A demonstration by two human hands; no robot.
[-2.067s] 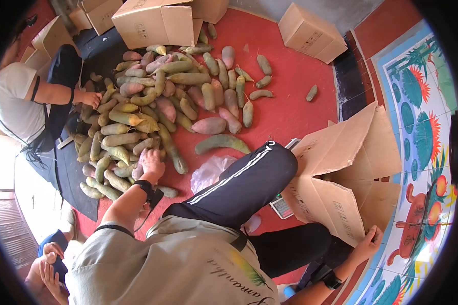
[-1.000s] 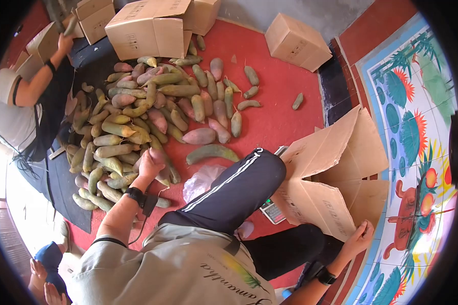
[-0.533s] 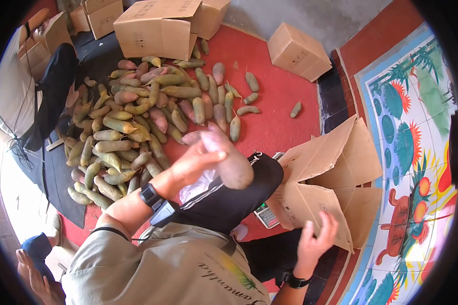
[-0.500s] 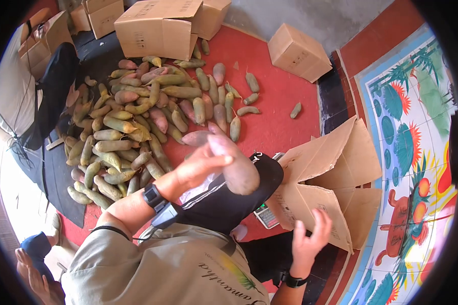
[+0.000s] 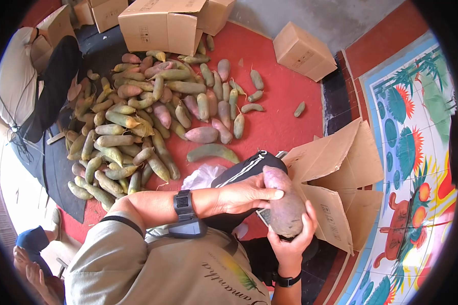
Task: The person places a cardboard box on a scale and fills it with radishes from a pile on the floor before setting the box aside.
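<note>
A large pinkish-purple radish [image 5: 287,209] with a dull brownish lower end is held up over my lap, beside an open carton. My left hand [image 5: 244,196] grips its upper left side, thumb across the front. From below and right, my right hand [image 5: 296,238] closes round the lower end. A curved green radish [image 5: 212,151] lies on the red floor beyond my knee. Left of it spreads a big pile of green and pink radishes [image 5: 119,129]. Part of a scale [image 5: 263,216] shows beneath the held radish, mostly hidden.
An open cardboard carton [image 5: 331,168] stands to my right, flaps spread. Closed carton [image 5: 304,51] sits by the wall; more boxes [image 5: 160,25] are behind the pile. A white plastic bag [image 5: 203,175] lies by my leg. Other people are at the far left [image 5: 15,76] and lower left [image 5: 35,269].
My left hand has carried the pink radish to the right and down. My right hand, open and apart before, now grips its lower end.
</note>
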